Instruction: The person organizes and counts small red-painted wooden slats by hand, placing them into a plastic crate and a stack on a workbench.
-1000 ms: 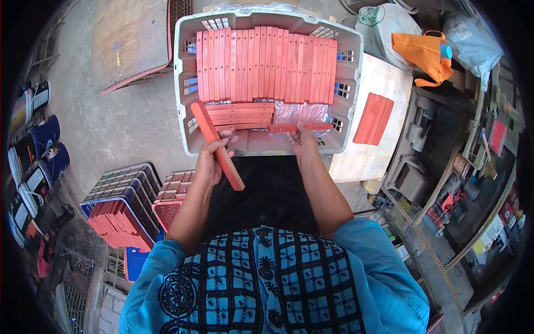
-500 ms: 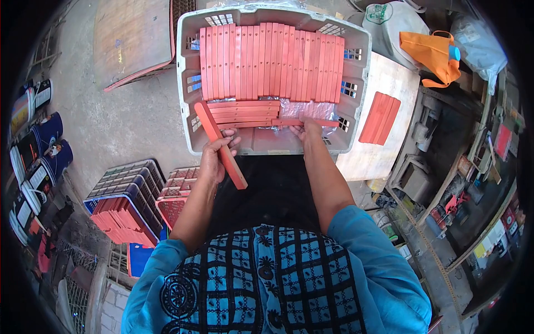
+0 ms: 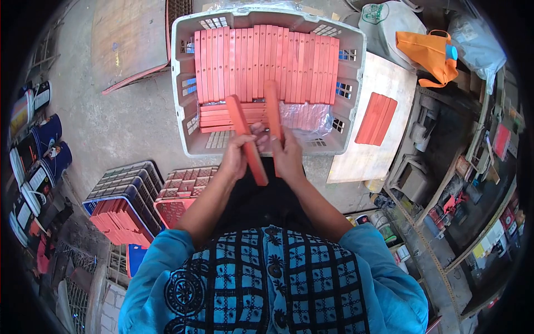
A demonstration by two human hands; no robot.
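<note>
My left hand (image 3: 238, 155) is closed around a red-painted wooden strip (image 3: 246, 136) that slants up over the near rim of a grey plastic crate (image 3: 182, 133). Close beside it, my right hand (image 3: 286, 155) grips a second red strip (image 3: 273, 108), held nearly upright in view. The two strips are apart, side by side. Inside the crate stands a long row of red strips (image 3: 267, 64) with small holes. Below that row, several more strips (image 3: 222, 118) lie crosswise, next to clear plastic wrap (image 3: 314, 118). My fingertips are partly hidden behind the strips.
On the right, a pale board (image 3: 347, 164) carries a few red strips (image 3: 376, 119). An orange bag (image 3: 425, 53) and a white sack (image 3: 389, 25) lie beyond it. Stacked crates (image 3: 125, 195) with red pieces stand at lower left. A wooden panel (image 3: 130, 44) is at upper left.
My right hand has lifted a strip from the crate's near side and brought it left, beside the other. My left hand has moved right with its strip.
</note>
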